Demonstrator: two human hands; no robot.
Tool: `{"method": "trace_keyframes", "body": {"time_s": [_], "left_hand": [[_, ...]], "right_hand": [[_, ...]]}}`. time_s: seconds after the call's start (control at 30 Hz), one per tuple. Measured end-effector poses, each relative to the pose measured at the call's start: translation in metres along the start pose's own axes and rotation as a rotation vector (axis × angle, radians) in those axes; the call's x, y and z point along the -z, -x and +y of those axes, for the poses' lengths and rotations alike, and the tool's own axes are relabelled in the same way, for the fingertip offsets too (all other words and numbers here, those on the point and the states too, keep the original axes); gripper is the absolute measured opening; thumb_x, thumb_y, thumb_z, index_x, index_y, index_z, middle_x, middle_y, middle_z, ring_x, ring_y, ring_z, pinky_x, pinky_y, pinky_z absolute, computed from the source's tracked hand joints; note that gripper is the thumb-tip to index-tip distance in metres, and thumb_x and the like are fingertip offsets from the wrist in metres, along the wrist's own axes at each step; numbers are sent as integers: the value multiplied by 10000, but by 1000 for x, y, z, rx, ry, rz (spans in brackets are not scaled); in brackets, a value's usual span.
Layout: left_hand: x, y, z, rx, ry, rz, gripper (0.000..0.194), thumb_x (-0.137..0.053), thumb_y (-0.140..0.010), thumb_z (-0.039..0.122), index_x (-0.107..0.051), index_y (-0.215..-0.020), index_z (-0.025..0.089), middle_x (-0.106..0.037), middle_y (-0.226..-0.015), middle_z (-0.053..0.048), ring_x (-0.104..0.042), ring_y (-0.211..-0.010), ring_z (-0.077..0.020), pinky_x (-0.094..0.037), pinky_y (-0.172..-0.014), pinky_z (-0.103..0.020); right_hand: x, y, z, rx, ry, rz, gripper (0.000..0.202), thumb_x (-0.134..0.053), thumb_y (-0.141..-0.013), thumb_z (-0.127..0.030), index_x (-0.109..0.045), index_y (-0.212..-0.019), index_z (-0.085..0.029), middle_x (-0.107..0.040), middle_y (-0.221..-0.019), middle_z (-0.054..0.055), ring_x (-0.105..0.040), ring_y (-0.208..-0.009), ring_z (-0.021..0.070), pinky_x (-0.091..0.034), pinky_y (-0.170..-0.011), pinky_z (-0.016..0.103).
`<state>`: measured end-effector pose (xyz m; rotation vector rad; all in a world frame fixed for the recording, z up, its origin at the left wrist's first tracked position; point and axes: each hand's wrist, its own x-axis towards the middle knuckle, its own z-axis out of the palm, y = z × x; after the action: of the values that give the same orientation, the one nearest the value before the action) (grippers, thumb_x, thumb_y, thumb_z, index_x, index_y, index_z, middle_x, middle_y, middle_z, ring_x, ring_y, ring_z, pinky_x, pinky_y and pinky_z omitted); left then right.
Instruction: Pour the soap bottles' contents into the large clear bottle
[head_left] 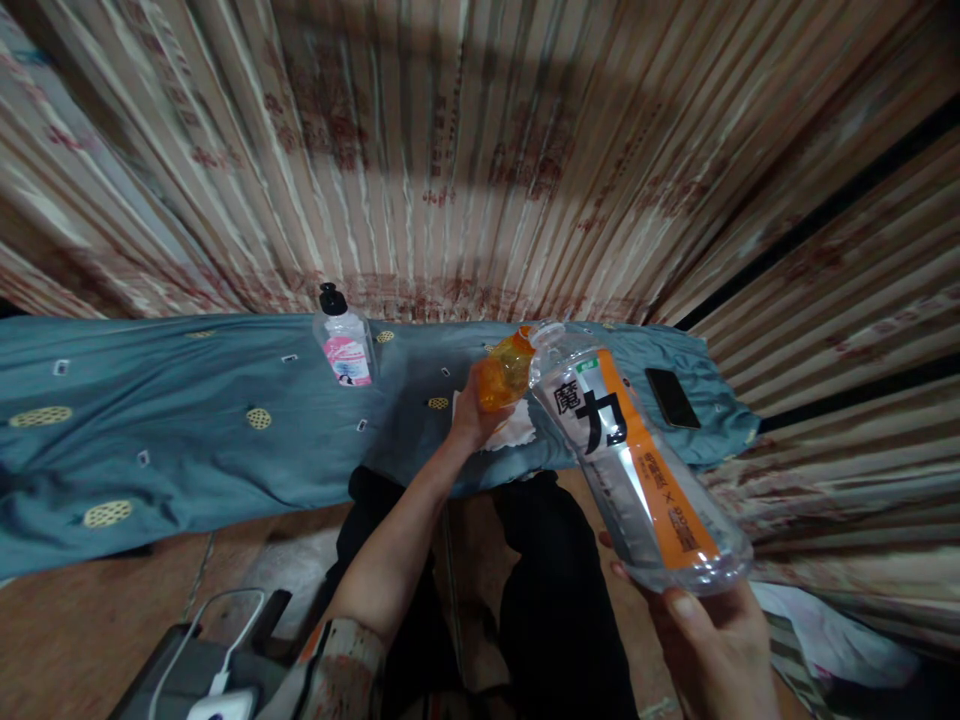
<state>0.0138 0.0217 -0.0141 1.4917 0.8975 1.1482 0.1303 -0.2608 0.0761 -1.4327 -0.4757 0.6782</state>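
Observation:
In my right hand [709, 630] is a large clear plastic bottle [622, 450] with an orange and silver label, gripped near its base and tilted. Its neck points up and left, meeting the mouth of a small orange see-through bottle [506, 372]. My left hand [476, 415] is wrapped round that orange bottle, above the cloth-covered surface. Whether liquid passes between the two mouths I cannot tell. Below my left hand lies a white tissue [514, 428], partly hidden by the hand and the orange bottle.
A clear bottle with a black pump top and pink label [346, 350] stands left on the teal pineapple-print cloth [187, 420]. A dark phone [672, 398] lies at the right. Pleated curtains [420, 150] hang behind. A white cable [225, 650] runs at lower left.

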Motion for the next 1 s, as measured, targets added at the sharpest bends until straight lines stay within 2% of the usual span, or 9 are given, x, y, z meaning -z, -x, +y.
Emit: {"method": "trace_keyframes", "body": {"time_s": [0.13,0.37,0.57,0.67,0.8,1.0], "left_hand": [[-1,0,-2,0,22,3,756,-860,-621,167,-512,-1290,221,-710,-1216,-64,-708,-1092,-256,-581,-964,-410],[1,0,2,0,-20,6,743,-856,-624,159,-505,-1277,222,-718,-1173,-54,-718,-1042,-245,-578,-960,-408],[0,1,4,-2,1,-4,751,-852,-637,151,-498,-1296,213,-709,-1222,-77,-711,-1081,-258,-574,-985,-424],[-1,1,2,-5,-5,9,764,-840,-632,117,-491,-1308,195,-699,-1239,-92,-706,-1091,-262,-573,-986,-429],[-2,0,-2,4,-7,9,766,-855,-626,133,-501,-1302,198,-706,-1217,-88,-707,-1078,-257,-574,-975,-417],[-2,-1,-8,-11,-3,8,762,-862,-628,159,-516,-1302,233,-702,-1250,-65,-703,-1117,-259,-577,-977,-402]], "right_hand": [[1,0,-1,-9,9,-17,600,-889,-720,-349,-655,-1259,-231,-837,-992,106,-809,-829,349,-662,-743,488],[6,-2,5,27,-5,-30,662,-881,-729,-315,-640,-1341,-239,-832,-1023,103,-805,-796,357,-652,-753,534],[0,1,1,18,-28,8,575,-902,-705,-290,-674,-1231,-243,-834,-992,85,-806,-771,334,-658,-728,489],[-1,1,-1,14,-13,6,614,-908,-694,-289,-664,-1255,-236,-835,-959,85,-800,-737,322,-653,-716,470],[1,0,-1,12,1,-21,657,-894,-716,-317,-645,-1318,-235,-833,-981,95,-802,-790,333,-645,-765,483],[3,0,1,-3,16,-3,601,-902,-695,-279,-672,-1249,-232,-837,-989,86,-802,-746,311,-654,-749,455]]}}
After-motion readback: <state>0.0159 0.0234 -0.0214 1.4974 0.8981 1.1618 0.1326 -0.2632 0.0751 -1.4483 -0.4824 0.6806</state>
